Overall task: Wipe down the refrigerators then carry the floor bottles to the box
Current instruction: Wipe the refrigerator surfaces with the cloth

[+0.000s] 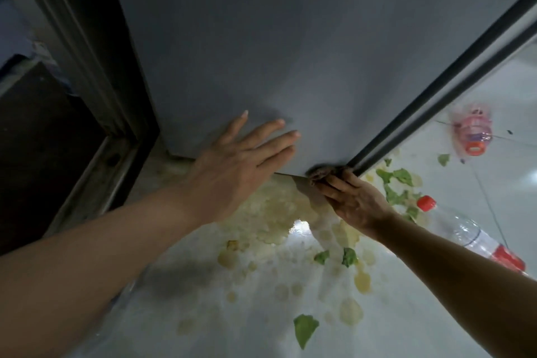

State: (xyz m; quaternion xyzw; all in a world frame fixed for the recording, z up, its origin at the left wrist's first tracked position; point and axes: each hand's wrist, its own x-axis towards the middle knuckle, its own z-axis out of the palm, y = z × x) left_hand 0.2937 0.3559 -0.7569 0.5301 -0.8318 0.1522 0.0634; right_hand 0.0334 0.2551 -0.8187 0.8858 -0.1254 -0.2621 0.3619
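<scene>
**Wiping the bottom corner of the fridge, floor's a mess**

Looking down the flat grey metal side panel of the refrigerator (261,47) toward the white tiled floor (203,314). The left hand (241,160) is spread flat against the panel near its lower edge, fingers straight and fanned out, holding nothing. The right hand (354,201) is down at the bottom corner, pressing a small dark crumpled cloth (322,172) against the edge right where the black rubber door seal (436,90) ends. Fingers look mostly extended over the cloth (most of it is hidden under them, so I can't tell how it's gripped).

Bottles on the floor, off to the right: a clear plastic bottle with a red cap and red label (476,235) lies on its side just beside the right forearm, and a crushed pinkish clear plastic bottle with an orange-red cap (472,134) sits farther back, well apart from the first one.

The floor has yellowish spill puddles (270,218) spreading out from under the fridge, plus torn green lettuce scraps (304,328) scattered around, a bunch of them between the right hand and the red-capped bottle. On the left there's a dark metal door frame (87,38).
</scene>
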